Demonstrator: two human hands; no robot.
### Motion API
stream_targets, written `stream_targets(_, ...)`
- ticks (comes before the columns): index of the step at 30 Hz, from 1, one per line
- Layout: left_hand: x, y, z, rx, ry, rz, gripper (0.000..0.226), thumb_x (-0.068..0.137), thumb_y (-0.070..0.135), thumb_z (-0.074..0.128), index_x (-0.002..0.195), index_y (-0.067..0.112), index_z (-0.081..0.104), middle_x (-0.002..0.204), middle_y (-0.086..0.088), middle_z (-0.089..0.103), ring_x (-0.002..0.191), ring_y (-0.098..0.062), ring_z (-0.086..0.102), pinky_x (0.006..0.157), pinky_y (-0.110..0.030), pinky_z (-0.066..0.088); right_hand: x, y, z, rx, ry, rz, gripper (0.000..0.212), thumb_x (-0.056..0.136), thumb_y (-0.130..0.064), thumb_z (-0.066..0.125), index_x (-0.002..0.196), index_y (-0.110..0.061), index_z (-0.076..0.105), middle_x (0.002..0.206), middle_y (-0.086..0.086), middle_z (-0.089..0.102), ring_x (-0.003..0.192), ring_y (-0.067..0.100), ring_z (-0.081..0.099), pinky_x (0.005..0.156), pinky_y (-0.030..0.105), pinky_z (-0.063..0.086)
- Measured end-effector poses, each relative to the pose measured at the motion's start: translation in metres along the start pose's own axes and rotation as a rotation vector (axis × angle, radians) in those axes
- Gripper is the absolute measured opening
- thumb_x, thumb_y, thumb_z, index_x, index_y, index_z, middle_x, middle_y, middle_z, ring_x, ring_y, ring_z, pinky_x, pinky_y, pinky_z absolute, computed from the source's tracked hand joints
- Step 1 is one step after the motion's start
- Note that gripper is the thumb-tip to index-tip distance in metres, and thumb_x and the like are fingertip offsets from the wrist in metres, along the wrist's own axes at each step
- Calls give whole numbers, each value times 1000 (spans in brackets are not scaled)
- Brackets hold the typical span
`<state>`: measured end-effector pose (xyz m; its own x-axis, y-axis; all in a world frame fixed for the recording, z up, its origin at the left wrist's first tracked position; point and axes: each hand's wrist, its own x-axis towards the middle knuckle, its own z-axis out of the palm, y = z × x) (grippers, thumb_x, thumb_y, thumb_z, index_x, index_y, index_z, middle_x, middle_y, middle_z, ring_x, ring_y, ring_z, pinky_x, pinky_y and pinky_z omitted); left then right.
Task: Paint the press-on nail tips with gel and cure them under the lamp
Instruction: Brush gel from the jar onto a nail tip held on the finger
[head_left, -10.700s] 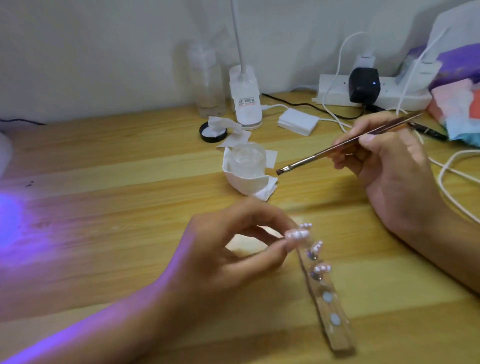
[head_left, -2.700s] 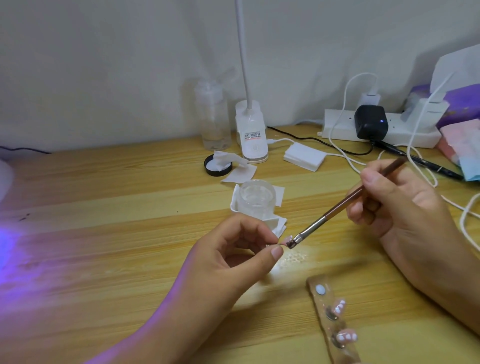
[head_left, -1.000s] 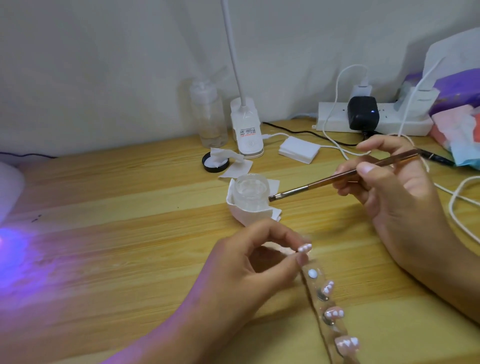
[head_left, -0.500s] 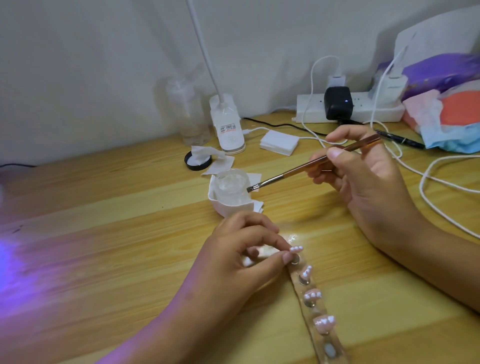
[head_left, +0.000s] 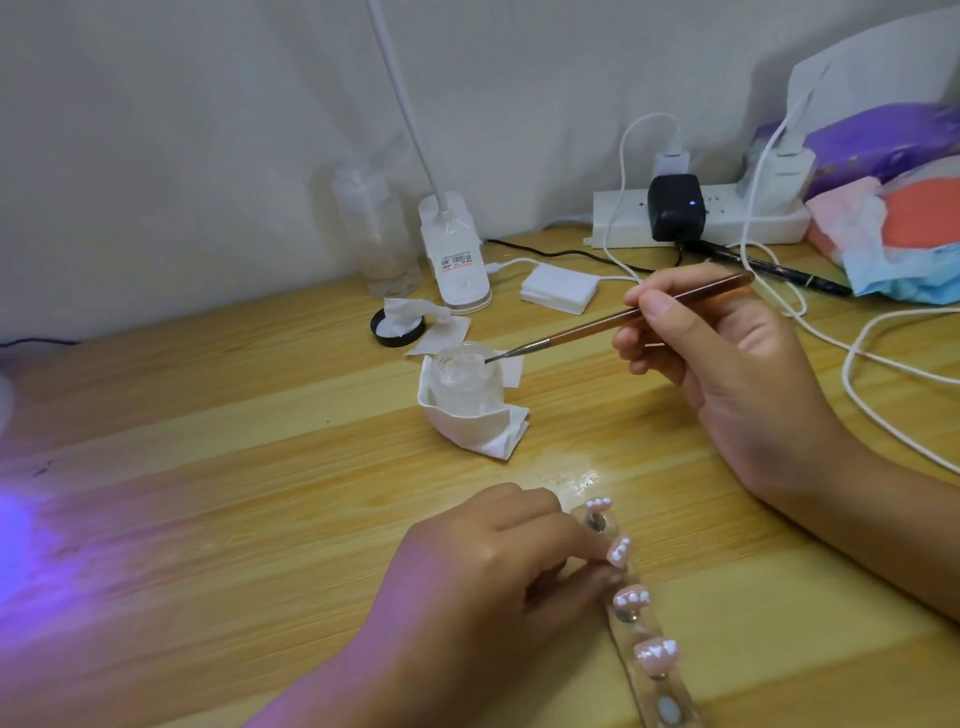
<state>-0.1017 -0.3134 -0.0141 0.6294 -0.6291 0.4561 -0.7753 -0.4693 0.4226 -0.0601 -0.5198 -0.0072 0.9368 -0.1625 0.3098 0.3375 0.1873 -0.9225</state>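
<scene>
White lamp base (head_left: 456, 260), red label unreadable

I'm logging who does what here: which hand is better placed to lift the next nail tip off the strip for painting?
Left. The left hand already rests against the strip, fingertips at the second nail tip. The right hand is busy holding the brush at the gel jar.

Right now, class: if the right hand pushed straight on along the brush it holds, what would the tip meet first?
The right hand aims the brush at the gel jar; its tip probably already sits at the rim.
</scene>
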Motion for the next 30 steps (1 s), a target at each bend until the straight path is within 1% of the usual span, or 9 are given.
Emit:
stream_targets(4,1,0,3,170,106,155,20,90,33,63,79,23,76,63,8,52,56,-13,44,45,-19,37,0,1,0,-7,9,-15,18,86,-23,60,98,-10,64,81,0,67,80,14,65,68,22,53)
stream_targets(7,0,-2,-3,-68,166,93,12,89,27,68,84,18,75,64,7,50,58,-8,44,53,-16,37,-1,2,-1,-36,4,-32,17,86,-24,59,98,-13,65,85,-2,68,81,14,65,69,23,54)
stream_targets(11,-1,-10,-19,-719,342,-234,8,79,24,71,86,26,71,77,7,64,61,-14,55,57,-19,44,-2,1,-2,-73,10,-68,14,87,-27,59,97,-21,67,87,-3,68,84,15,64,71,24,54)
stream_targets(15,2,-29,-24,-1002,583,-640,13,66,37,72,76,28,72,76,5,69,65,-7,58,59,-14,48,-3,2,-2,-121,6,-133,15,93,-31,54,97,-29,68,90,-3,68,86,15,64,74,25,54)
stream_targets(20,8,-39,-22,-1122,559,-844,1,72,31,70,72,32,70,93,10,72,75,-11,69,55,-19,52,-4,3,-1,-130,-27,-167,20,93,-44,58,98,-28,70,93,0,67,89,18,65,75,25,53)
stream_targets(22,10,-40,-22,-1167,513,-828,8,79,31,64,73,33,68,104,12,72,87,-21,73,60,-24,56,-5,5,-1,-150,-33,-175,19,90,-34,54,98,-29,70,94,1,68,89,20,65,75,26,53)
stream_targets(24,11,-39,-23,-1212,415,-801,13,87,32,58,78,37,66,100,12,75,93,-29,73,67,-33,60,-8,5,1,-181,-55,-198,17,90,-38,59,100,-30,70,95,-1,69,89,21,66,76,26,53)
stream_targets(26,10,-37,-22,-1229,324,-766,17,90,36,46,85,36,62,100,13,75,95,-30,72,75,-37,60,-12,6,4,-225,-89,-221,21,92,-46,61,103,-30,69,97,-2,70,90,18,68,79,23,53)
stream_targets(30,8,-35,-18,-1195,290,-724,19,88,35,41,89,35,60,116,22,68,102,-23,70,81,-34,59,-17,5,6,-265,-152,-229,17,93,-39,59,104,-31,69,99,-3,71,90,13,69,81,19,52)
